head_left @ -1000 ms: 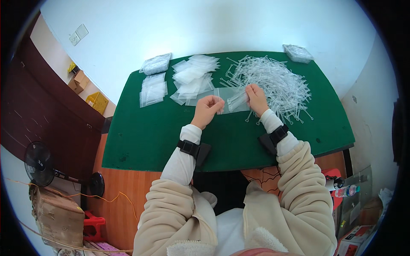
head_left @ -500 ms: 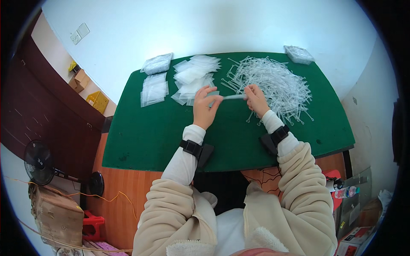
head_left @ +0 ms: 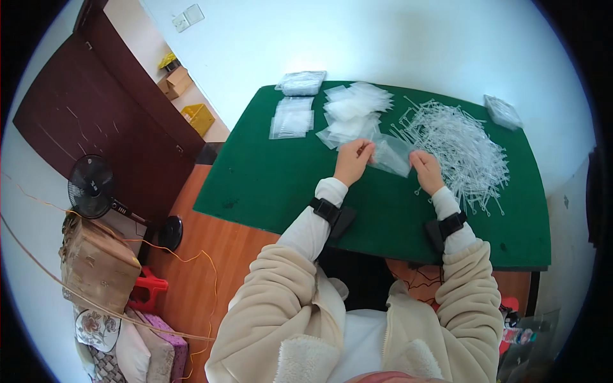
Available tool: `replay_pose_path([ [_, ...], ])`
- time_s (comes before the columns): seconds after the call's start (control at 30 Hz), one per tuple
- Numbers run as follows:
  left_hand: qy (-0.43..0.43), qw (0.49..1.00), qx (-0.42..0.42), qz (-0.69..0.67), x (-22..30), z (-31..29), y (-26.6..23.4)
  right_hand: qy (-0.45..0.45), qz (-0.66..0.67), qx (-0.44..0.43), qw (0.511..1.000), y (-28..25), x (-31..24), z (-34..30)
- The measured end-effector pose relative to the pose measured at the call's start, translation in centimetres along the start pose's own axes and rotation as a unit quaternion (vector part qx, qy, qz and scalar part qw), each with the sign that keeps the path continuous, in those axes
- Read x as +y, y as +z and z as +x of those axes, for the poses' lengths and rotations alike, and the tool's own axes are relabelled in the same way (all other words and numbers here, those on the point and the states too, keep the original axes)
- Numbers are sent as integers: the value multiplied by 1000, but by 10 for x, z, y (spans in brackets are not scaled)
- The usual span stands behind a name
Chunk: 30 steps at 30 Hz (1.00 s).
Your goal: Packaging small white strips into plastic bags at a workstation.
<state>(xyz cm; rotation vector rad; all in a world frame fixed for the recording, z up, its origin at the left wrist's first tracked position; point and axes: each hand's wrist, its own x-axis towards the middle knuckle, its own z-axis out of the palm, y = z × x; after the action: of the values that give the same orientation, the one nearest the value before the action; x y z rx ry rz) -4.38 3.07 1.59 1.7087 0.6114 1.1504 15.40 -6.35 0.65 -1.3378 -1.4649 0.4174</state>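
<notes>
A clear plastic bag (head_left: 392,156) is stretched out flat between my two hands, above the green tabletop. My left hand (head_left: 352,163) pinches its left edge, thumb against fingers. At the opposite edge my right hand (head_left: 428,172) grips the bag in the same way. Whether anything lies inside the bag is hard to make out. Just behind my left hand spreads a heap of flat clear bags (head_left: 355,105). Beside my right hand lies a big loose pile of thin clear plastic sticks with small ringed ends (head_left: 463,147).
Left on the green table (head_left: 255,185) are a row of overlapping bags (head_left: 292,120) and a thicker bundle of bags (head_left: 302,83). Another bundle (head_left: 503,112) sits at the far right corner. A black fan (head_left: 91,185) and a cardboard box (head_left: 99,258) stand left, on the floor.
The view has swung left, so the table appears farther right. The bag, seen edge-on between my hands before, now shows its flat face. Both hands still hold it.
</notes>
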Motion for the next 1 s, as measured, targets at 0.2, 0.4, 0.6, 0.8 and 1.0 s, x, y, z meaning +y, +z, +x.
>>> replay_pose_path([
  [0.2,-4,992,92,85,-12,20,-92,3,3,-40,999,2,5,-4],
  [0.4,-82,973,169,136,-46,48,-205,19,25,-64,997,4,-4,-4],
  [0.6,-115,841,180,498,-86,54,-219,37,23,-75,996,3,-6,-2],
  [0.8,-256,795,103,541,-59,69,-145,34,-14,-84,996,-2,-2,-8],
  [1.0,-265,757,81,592,-70,97,-150,22,-41,-128,991,4,-10,-6],
])
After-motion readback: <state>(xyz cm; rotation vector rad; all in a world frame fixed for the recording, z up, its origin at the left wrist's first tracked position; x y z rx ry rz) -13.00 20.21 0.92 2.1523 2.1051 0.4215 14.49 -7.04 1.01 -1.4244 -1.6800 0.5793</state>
